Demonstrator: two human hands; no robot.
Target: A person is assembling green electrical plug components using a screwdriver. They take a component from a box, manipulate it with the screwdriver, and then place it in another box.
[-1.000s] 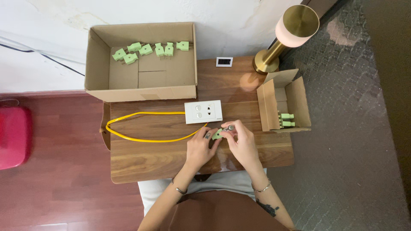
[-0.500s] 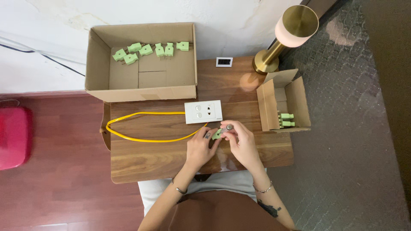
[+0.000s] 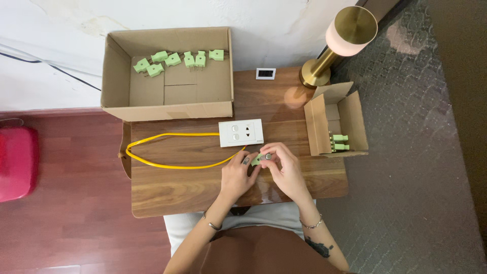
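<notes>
Both my hands meet over the front middle of the wooden table (image 3: 167,193). My left hand (image 3: 237,175) and my right hand (image 3: 286,170) pinch a small green plug (image 3: 258,159) between their fingertips. A yellow cable (image 3: 167,165) loops across the table and ends at the plug. Just behind my hands lies a white wall-socket plate (image 3: 241,133).
A large open cardboard box (image 3: 167,104) at the back holds several green plugs (image 3: 175,59). A small open box (image 3: 337,124) on the right holds more green plugs (image 3: 340,142). A brass lamp (image 3: 335,45) and a small white device (image 3: 265,73) stand behind. A red object (image 3: 15,162) lies on the floor.
</notes>
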